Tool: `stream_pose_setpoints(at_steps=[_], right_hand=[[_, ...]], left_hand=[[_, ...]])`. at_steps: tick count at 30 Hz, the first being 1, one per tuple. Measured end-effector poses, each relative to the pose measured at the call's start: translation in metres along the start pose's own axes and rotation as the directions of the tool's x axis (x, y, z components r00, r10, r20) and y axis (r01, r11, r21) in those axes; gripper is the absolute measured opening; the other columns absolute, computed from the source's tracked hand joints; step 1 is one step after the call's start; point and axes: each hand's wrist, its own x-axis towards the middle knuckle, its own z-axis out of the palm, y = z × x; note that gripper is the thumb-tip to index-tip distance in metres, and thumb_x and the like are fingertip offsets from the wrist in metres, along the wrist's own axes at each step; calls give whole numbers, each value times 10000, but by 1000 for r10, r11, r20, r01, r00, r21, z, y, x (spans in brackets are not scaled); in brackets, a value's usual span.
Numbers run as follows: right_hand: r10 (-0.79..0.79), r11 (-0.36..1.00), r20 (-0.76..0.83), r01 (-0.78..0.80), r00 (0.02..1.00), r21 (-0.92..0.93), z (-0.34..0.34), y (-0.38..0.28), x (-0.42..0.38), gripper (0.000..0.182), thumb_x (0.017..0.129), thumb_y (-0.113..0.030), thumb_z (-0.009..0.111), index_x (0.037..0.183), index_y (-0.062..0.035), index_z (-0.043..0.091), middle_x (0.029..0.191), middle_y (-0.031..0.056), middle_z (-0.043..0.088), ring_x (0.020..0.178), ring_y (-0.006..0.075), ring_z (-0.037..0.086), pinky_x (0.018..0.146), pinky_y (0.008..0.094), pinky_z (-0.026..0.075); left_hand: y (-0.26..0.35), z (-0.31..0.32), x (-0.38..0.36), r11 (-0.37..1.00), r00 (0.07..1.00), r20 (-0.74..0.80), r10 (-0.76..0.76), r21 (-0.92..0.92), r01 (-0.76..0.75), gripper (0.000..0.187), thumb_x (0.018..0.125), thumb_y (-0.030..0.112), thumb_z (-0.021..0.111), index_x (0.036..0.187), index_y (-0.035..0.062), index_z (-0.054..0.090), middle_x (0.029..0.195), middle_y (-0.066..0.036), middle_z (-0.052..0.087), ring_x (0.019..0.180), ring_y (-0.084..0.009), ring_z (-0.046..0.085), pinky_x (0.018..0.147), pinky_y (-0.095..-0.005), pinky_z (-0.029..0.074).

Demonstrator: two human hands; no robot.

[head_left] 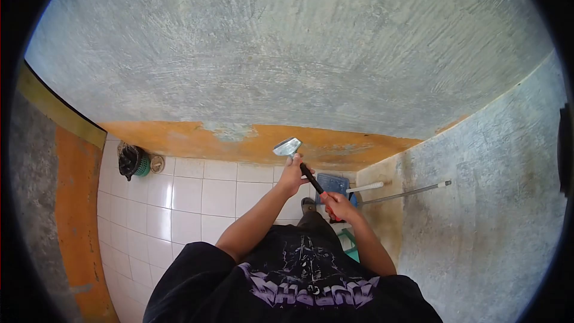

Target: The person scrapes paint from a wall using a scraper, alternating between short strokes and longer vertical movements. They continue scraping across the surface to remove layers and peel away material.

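A long-handled scraper (312,178) with a wide metal blade (287,146), a black shaft and a red grip is held slantwise in front of my body. My left hand (292,174) is closed round the neck of the tool, just below the blade. Lower down, my right hand (341,205) wraps the red part of the handle. The blade points up and left, overlapping the orange band (335,146) at the foot of the grey, streaky wall (299,60) in this view.
On the right stand a blue dustpan (332,185) and a metal pole (412,192) by the stained side wall (472,215). A green stool (348,241) is partly hidden beside my leg. A green basket with a black bag (129,160) sits far left on the white tiled floor (197,197).
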Motion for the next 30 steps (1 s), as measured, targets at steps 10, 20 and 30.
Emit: stream_pose_setpoints(at_steps=[10, 20, 30], right_hand=[[-5, 997, -83, -1, 997, -71, -150, 35, 1, 320, 975, -395, 558, 889, -88, 548, 615, 9, 532, 458, 97, 479, 427, 270, 384], [124, 988, -43, -127, 991, -87, -221, 63, 44, 513, 946, -575, 528, 699, -126, 502, 540, -7, 476, 427, 107, 456, 413, 272, 354], [88, 988, -261, -117, 961, -100, -227, 63, 67, 569, 972, -562, 473, 655, -90, 498, 517, 47, 481, 382, 158, 451, 374, 307, 350]], left_hand=[[-64, 118, 99, 971, 987, -57, -147, 183, 155, 242, 1026, 309, 447, 1134, 102, 384, 1021, -114, 615, 946, -261, 658, 798, -572, 549], [-127, 164, 137, 998, 968, -244, -63, -35, 56, 223, 1032, 333, 400, 1161, 151, 401, 1030, -73, 602, 908, -227, 631, 797, -555, 496], [-125, 170, 172, 982, 988, -123, -98, -175, 76, 263, 1041, 305, 377, 1264, 177, 432, 1111, -43, 597, 1039, -226, 584, 892, -520, 455]])
